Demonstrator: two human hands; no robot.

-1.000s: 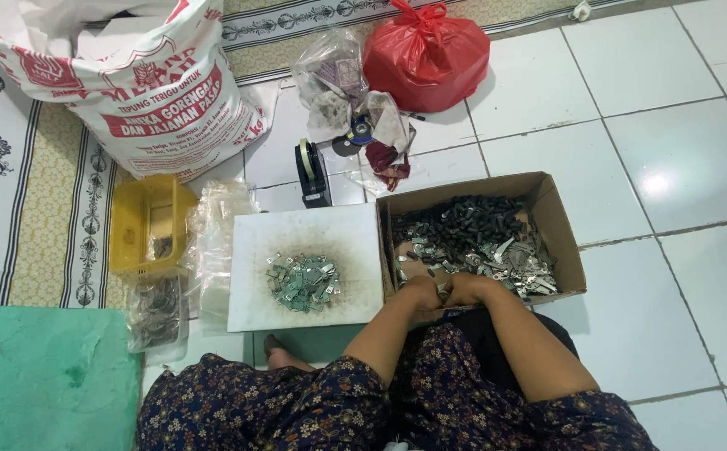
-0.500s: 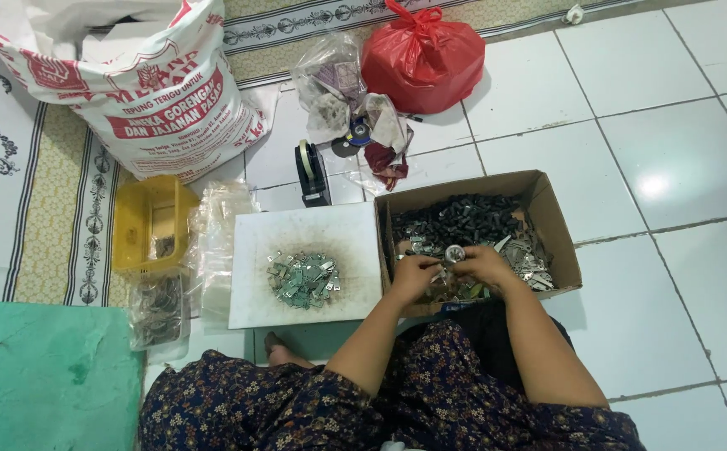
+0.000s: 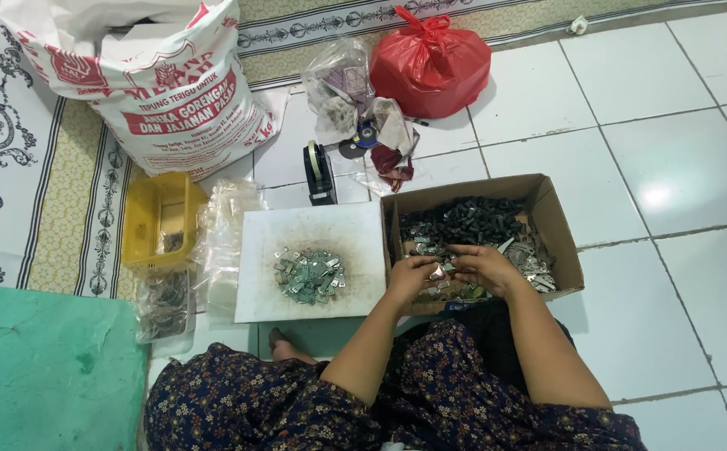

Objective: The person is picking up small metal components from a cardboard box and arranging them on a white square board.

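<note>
White floor tiles (image 3: pixel 681 125): both hands, left (image 3: pixel 411 276) & right (image 3: pixel 482 269), in cardboard box (image 3: pixel 562 242), fingers pinching small metal pieces (image 3: pixel 441 273); grip extent unclear.

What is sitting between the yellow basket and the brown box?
In the head view, a white board with a small pile of metal pieces lies between the yellow basket and the cardboard box, plus clear plastic bags.

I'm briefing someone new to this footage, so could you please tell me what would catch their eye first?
Both hands, the left hand and the right hand, meet inside the cardboard box of small metal pieces, at centre right. Left of it lies a white board bearing a heap of small metal clips. Further back stand a large printed white sack and a knotted red plastic bag.
</note>
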